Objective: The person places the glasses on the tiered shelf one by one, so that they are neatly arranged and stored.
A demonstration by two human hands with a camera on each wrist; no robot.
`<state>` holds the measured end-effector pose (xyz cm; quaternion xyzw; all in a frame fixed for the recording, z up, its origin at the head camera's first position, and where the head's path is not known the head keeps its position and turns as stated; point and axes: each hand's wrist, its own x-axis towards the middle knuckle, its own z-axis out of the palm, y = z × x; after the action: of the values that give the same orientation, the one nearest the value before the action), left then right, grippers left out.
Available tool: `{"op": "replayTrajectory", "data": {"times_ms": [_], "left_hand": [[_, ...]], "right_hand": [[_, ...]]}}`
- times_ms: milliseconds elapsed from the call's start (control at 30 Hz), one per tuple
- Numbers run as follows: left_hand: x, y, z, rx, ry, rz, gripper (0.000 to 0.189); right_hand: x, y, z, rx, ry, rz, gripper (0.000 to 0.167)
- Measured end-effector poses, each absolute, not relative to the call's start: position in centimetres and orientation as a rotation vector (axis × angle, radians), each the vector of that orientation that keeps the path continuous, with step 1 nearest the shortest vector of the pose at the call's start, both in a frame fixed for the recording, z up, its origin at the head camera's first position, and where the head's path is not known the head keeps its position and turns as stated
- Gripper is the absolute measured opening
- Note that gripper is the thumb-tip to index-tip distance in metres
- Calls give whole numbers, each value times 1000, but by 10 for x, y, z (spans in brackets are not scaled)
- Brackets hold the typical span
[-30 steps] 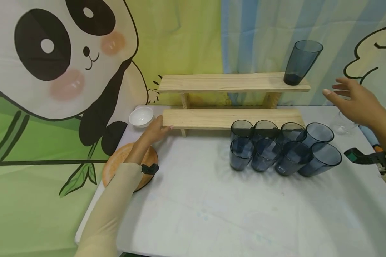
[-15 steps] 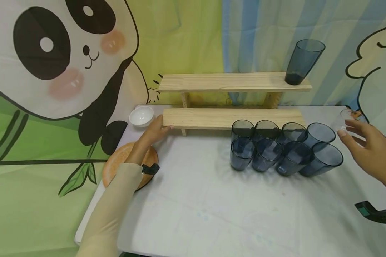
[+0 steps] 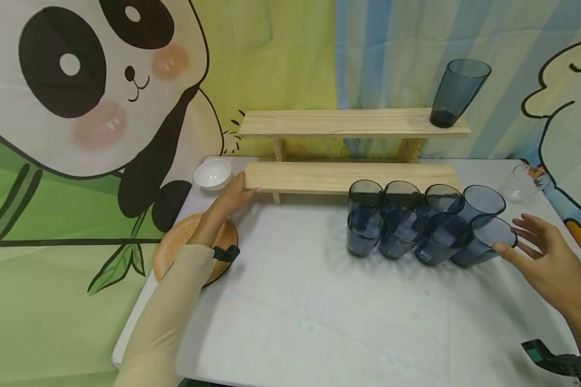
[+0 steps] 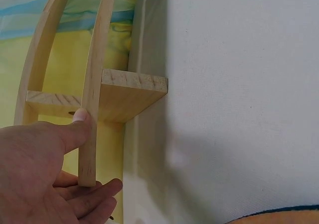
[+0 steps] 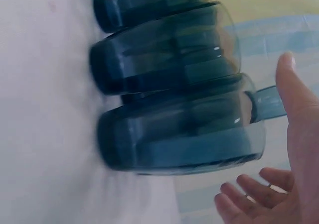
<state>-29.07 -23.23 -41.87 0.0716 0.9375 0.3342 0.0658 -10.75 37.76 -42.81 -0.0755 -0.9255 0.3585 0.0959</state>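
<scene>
My left hand point(image 3: 236, 194) holds the left end of a two-tier wooden shelf's lower board point(image 3: 348, 177). In the left wrist view its thumb lies on one face of the board, the fingers by the other. Two rows of blue-tinted drinking glasses point(image 3: 363, 231) stand upright in front of the shelf on the right. My right hand point(image 3: 544, 258) is spread beside the front row's rightmost glass point(image 3: 489, 239). In the right wrist view, thumb and fingers stand apart near that glass's rim point(image 5: 256, 139); contact cannot be made out. Another blue glass point(image 3: 457, 94) stands on the upper board's right end.
A clear glass vessel point(image 3: 520, 185) stands at the table's back right. At the back left sits a small white bowl point(image 3: 213, 175). A round orange-patterned plate or board point(image 3: 174, 242) lies partly under my left forearm. A printed curtain point(image 3: 290, 59) hangs behind the white table point(image 3: 319, 322).
My right hand has come down from near the upper board's right side to beside the front right glass. The left hand keeps its hold on the shelf.
</scene>
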Motion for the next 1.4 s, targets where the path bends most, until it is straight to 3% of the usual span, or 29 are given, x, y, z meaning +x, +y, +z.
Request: {"op": "replayTrajectory", "data": {"times_ms": [200, 367, 867, 1400], "left_hand": [[-290, -232, -418, 200, 2827, 1011, 76], [-290, -232, -418, 220, 2851, 984, 74], [-290, -231, -417, 207, 2868, 961, 71], [-292, -230, -417, 219, 2851, 972, 74]], "right_hand": [[-104, 375, -444, -193, -2747, 1161, 103], [-104, 375, -456, -199, -2769, 1188, 107], [-107, 377, -472, -5, -2786, 1082, 90], [-108, 375, -466, -71, -2829, 977, 79]]}}
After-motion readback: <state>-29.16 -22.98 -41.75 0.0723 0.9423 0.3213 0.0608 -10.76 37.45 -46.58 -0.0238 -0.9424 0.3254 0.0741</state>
